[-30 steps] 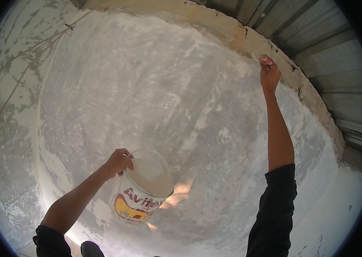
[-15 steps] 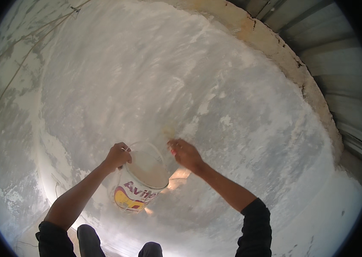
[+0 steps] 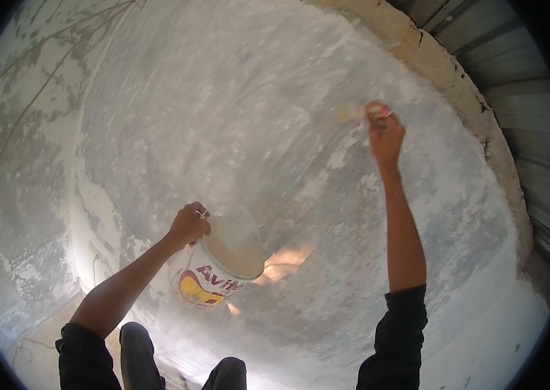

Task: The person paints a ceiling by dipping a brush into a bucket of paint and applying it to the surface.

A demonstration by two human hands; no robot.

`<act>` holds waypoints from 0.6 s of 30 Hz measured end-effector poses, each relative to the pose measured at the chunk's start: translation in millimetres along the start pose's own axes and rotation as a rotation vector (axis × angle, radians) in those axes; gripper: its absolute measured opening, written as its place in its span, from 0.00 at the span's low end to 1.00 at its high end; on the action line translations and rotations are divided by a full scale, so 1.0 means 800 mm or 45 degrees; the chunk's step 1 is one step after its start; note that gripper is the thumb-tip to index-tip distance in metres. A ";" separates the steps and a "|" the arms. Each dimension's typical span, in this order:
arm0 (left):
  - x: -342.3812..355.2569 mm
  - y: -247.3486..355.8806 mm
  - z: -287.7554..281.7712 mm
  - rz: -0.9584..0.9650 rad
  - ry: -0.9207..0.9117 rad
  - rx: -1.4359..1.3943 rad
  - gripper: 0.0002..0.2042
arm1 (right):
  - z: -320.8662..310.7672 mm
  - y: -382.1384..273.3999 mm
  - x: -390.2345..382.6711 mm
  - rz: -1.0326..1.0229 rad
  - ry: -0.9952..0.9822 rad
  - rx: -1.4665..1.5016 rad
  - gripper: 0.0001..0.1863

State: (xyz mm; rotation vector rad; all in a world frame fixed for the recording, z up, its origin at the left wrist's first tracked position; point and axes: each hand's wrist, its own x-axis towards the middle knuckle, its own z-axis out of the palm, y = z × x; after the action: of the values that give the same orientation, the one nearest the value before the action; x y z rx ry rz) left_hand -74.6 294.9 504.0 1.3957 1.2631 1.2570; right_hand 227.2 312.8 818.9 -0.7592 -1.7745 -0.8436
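My left hand [image 3: 191, 224] is closed on the rim and wire handle of a white plastic bucket [image 3: 213, 286] with a yellow and purple label, held at the lower middle; pale material shows inside it. My right hand [image 3: 385, 136] is raised at the upper right against the mottled grey-white wall [image 3: 242, 117], closed round a small brush [image 3: 353, 112] with a pale tan head and some red on it. The brush is motion-blurred, so I cannot tell whether it touches the wall.
A cracked beige band [image 3: 457, 78] edges the wall's upper right, below corrugated metal sheeting [image 3: 483, 45]. Thin cords [image 3: 34, 97] run across the left wall. My two dark-clad legs [image 3: 138, 351] show at the lower edge, near a thin wire on a pale surface.
My right hand went from the beige band down to the bucket, then rose back to the upper wall with the brush. My left hand and the bucket appear slightly higher in view.
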 end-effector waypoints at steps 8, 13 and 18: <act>0.001 -0.025 -0.001 -0.034 0.058 -0.032 0.16 | 0.044 -0.017 -0.065 -0.469 -0.176 -0.461 0.13; -0.004 -0.049 0.014 0.088 0.289 0.144 0.16 | 0.109 -0.059 -0.248 -0.343 -0.466 0.009 0.19; -0.016 -0.056 0.024 0.066 0.384 0.251 0.16 | 0.136 -0.127 -0.348 -0.141 -0.736 0.229 0.14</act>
State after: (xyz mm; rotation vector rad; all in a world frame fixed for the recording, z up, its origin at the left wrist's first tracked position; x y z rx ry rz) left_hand -61.4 288.4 456.0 1.4193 1.6009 1.4506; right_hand 177.9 313.4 507.1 -0.8451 -2.3862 -0.5509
